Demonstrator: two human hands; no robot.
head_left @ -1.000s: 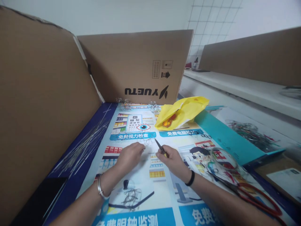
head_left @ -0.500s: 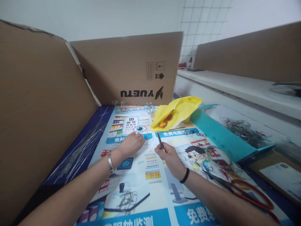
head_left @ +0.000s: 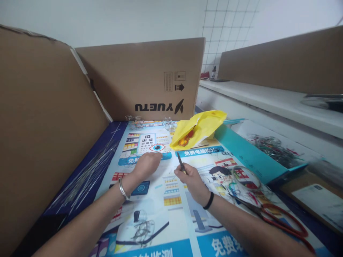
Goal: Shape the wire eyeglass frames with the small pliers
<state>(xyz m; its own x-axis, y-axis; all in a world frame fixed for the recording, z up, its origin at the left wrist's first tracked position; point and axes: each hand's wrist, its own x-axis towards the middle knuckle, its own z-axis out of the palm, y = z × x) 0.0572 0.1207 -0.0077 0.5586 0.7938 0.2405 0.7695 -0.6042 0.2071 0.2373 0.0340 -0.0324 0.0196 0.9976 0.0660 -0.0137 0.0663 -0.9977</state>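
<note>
My right hand [head_left: 189, 178] is closed around a slim, dark, pointed tool [head_left: 181, 161] whose tip points away from me. Its kind is not clear. To the left, my left hand [head_left: 148, 166] is held over the printed poster sheet [head_left: 158, 200] with its fingers curled together. Whatever it may pinch is too small or hidden to make out. The two hands are apart. Just beyond them lies a yellow bag [head_left: 199, 128], its mouth open on small orange and red items [head_left: 184, 141].
Red-handled scissors [head_left: 281, 217] and a coil of wire [head_left: 246, 177] lie at right. A teal box [head_left: 241, 153] holds tangled wires [head_left: 270, 150]. Straight wires [head_left: 83, 178] lie at left, a loose tangle [head_left: 143, 228] in front. Cardboard panels [head_left: 120, 78] stand behind and at left.
The view has shifted slightly. My left hand has turned so its fingers are tucked further down. The right hand keeps its hold on the pointed tool, almost still.
</note>
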